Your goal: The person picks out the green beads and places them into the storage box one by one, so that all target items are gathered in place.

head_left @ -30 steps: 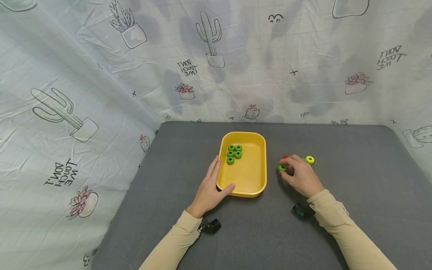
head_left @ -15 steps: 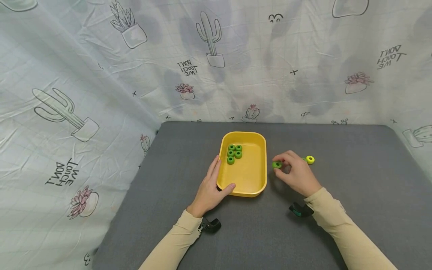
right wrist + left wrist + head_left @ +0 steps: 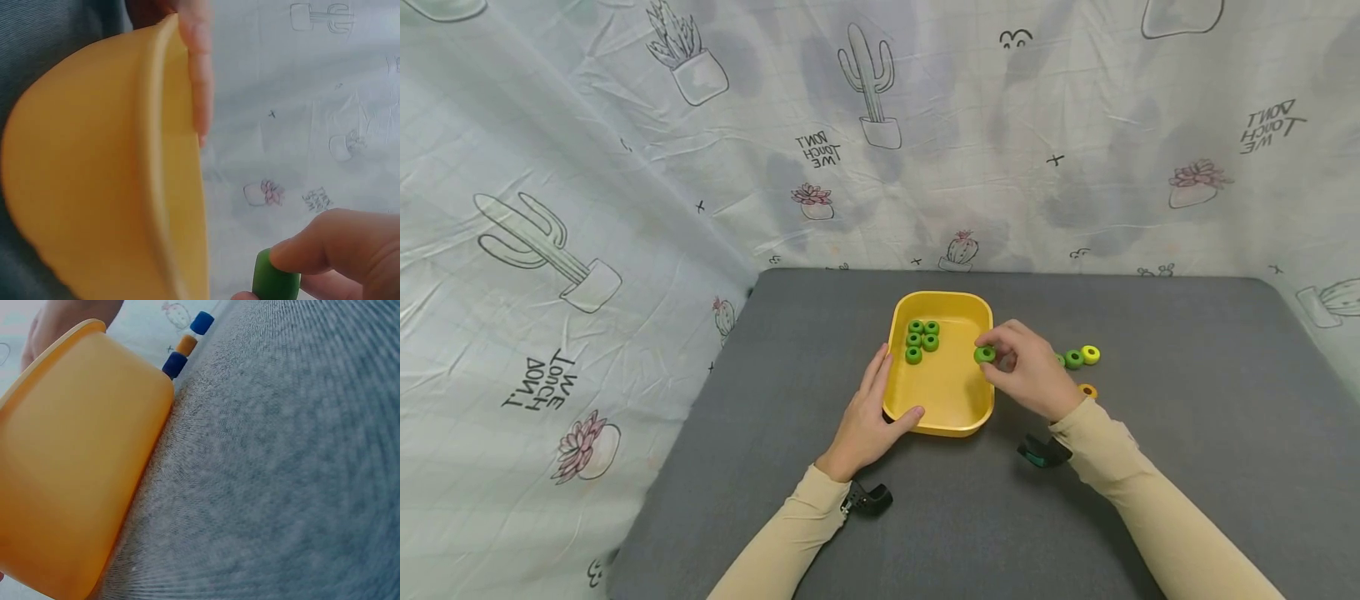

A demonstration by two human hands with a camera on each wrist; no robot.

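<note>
Right hand (image 3: 1030, 369) nearer tray (image 3: 946, 393), pinching green ring (image 3: 983, 357)

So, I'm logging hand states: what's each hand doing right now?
Left hand: open, resting against the yellow tray.
Right hand: closed, pinching a green ring.

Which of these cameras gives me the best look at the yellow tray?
The head view: it looks down on nearly all of the yellow tray, including the five green rings inside. The left wrist view shows its outer wall and some rim; the right wrist view adds a strip of inside. Both cut the tray off.
</note>
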